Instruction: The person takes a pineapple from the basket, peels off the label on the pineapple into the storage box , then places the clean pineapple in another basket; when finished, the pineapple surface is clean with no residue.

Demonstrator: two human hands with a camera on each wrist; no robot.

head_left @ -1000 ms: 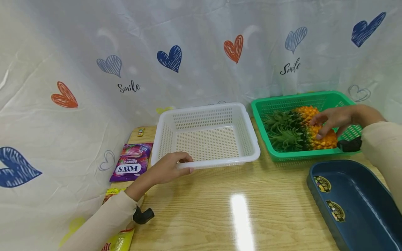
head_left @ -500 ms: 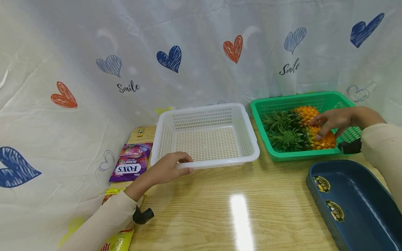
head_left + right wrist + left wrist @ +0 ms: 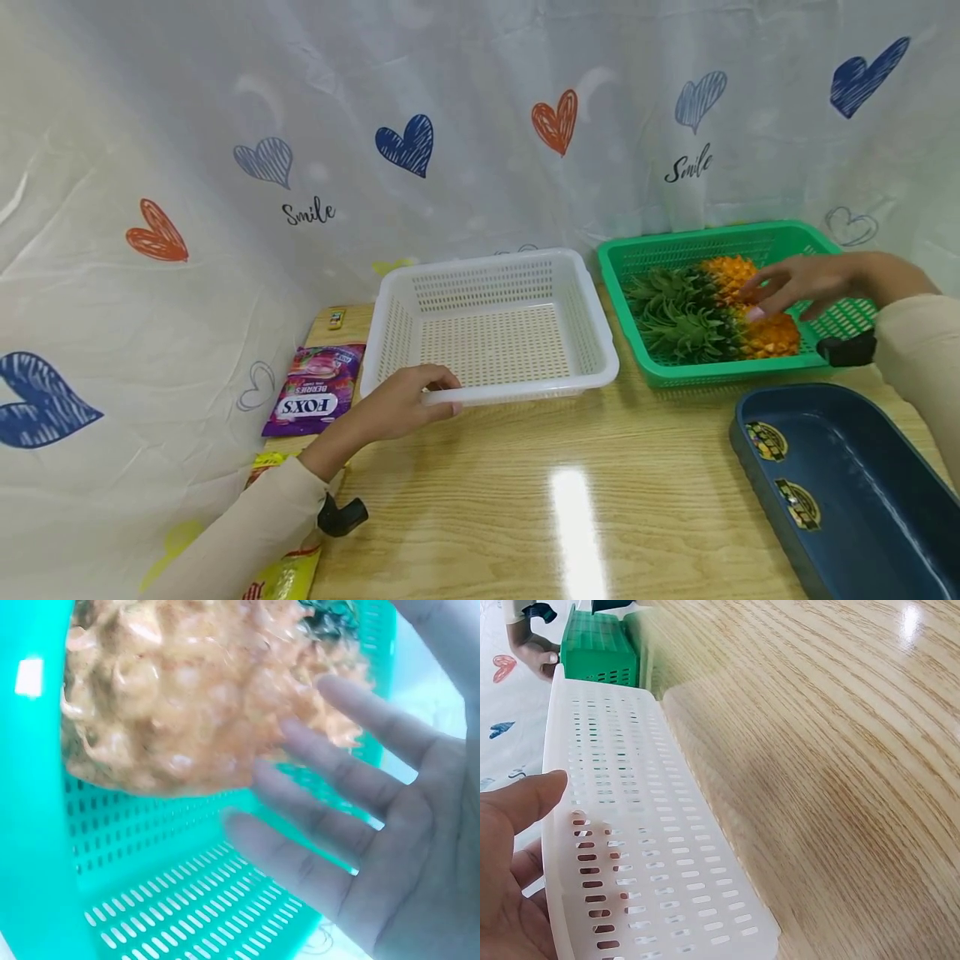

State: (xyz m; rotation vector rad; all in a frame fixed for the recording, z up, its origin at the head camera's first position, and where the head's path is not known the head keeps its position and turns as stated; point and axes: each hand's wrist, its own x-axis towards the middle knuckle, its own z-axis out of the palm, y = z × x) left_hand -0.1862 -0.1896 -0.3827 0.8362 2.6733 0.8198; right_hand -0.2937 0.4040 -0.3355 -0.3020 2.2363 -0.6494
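My left hand (image 3: 401, 404) grips the near rim of a white perforated plastic basket (image 3: 525, 388). In the left wrist view, its thumb lies on the outer side of the basket wall (image 3: 645, 825) and the fingers are behind it. My right hand (image 3: 821, 279) is over a green perforated basket (image 3: 720, 372), its fingers spread in the right wrist view. Two orange pineapples lie side by side in there, a near pineapple (image 3: 772, 336) and a far pineapple (image 3: 729, 275), leaves pointing left. The right fingers are close above the near pineapple, whose body (image 3: 187, 697) shows large in the right wrist view.
A dark blue tray (image 3: 862, 500) stands front right. Left of the white basket lie a purple Fox's candy bag (image 3: 315, 390), a small yellow packet (image 3: 336, 318) and a yellow bag (image 3: 288, 575) partly under my left sleeve. A printed curtain (image 3: 480, 183) hangs behind the wooden table (image 3: 465, 500).
My right hand has lifted slightly and shifted a little right, its fingers opening off the near pineapple. The left hand and white basket have stayed put.
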